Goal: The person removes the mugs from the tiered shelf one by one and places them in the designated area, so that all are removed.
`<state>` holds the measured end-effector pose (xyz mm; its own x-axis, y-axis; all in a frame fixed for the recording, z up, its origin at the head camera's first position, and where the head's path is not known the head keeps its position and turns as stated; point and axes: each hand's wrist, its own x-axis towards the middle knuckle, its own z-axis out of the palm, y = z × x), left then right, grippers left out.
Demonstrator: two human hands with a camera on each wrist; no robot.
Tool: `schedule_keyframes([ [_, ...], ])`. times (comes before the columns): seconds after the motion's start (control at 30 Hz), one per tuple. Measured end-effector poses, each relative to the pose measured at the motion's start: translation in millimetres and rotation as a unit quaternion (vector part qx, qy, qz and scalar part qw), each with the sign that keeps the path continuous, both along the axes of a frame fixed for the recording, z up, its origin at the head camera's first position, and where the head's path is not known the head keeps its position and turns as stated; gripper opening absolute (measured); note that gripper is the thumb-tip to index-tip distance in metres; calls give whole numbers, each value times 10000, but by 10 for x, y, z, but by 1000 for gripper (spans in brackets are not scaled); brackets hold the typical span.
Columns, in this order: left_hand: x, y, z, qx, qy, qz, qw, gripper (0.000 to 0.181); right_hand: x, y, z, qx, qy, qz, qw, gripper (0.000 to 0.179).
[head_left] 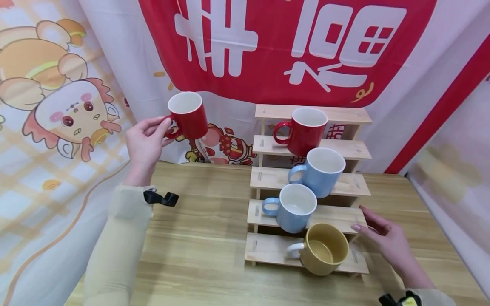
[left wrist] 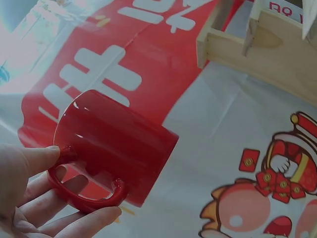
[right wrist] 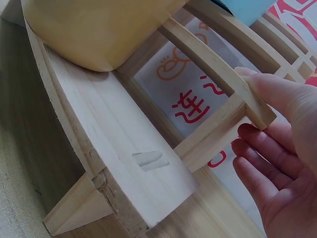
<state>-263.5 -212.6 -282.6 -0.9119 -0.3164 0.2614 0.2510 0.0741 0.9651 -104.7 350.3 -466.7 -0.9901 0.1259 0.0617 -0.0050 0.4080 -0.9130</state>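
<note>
My left hand (head_left: 146, 142) holds a red mug (head_left: 192, 121) by its handle, up in the air left of a stepped wooden rack (head_left: 337, 217). The mug is white inside, and its handle points toward the hand. At the rack's right side is my right hand (head_left: 389, 242). In the right wrist view its thumb (right wrist: 270, 89) lies on the end of a step, with the fingers below, gripping that end. On the rack stand another red mug (head_left: 306, 134), an upper light blue mug (head_left: 323, 176), a lower light blue mug (head_left: 292, 212) and a yellow mug (head_left: 323, 250) with a white handle.
The rack stands on a wood-grain tabletop (head_left: 191, 238); its top step (head_left: 268, 111) is at the back. Behind it hangs a white cloth with a red panel (head_left: 275, 55) and cartoon figures. A patterned cloth (head_left: 42, 191) covers the left side, and a pale one the right.
</note>
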Motion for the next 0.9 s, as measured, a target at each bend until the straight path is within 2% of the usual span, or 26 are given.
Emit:
schedule_keyframes([
  [0.17, 41, -162, -204, 161, -39, 35, 9999, 43, 13, -8, 2, 109, -68, -35, 9999, 67],
  [0.33, 78, -282, -485, 198, -64, 142, 9997, 43, 16, -2, -16, 142, -32, -43, 9999, 66],
  [0.4, 86, -304, -627, 178, -28, 261, 9995, 42, 13, 0, -15, 150, -26, -53, 9999, 66],
  [0.67, 76, -396, -1287, 748, 224, 629, 9950, 35, 24, -2, -9, 150, 2, -21, 9999, 65],
  [0.8, 53, -485, -1600, 802, 145, 862, 9929, 34, 36, -2, -7, 213, 23, -5, 9998, 65],
  [0.9, 56, -546, -1772, 751, 17, 1028, 9919, 34, 41, -1, -6, 217, 28, -2, 9998, 65],
])
